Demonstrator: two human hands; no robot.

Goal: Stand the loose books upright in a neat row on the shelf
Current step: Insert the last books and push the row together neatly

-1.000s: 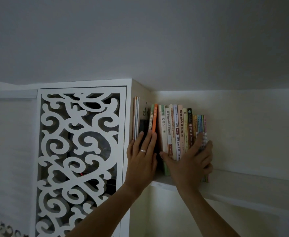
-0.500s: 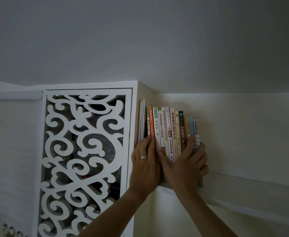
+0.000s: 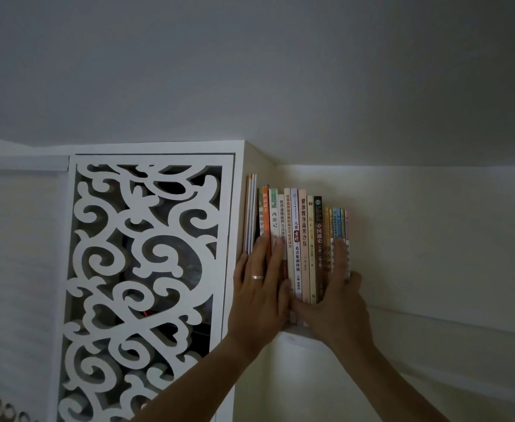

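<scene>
White shelf (image 3: 432, 336) carries one upright row of books (image 3: 303, 239) (spines outward), packed against its left end

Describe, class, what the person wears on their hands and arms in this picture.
Both forearms are bare, with no sleeves in view. The left hand wears a plain, pale metallic ring on one finger. The right hand shows no ring, glove or watch.
</scene>
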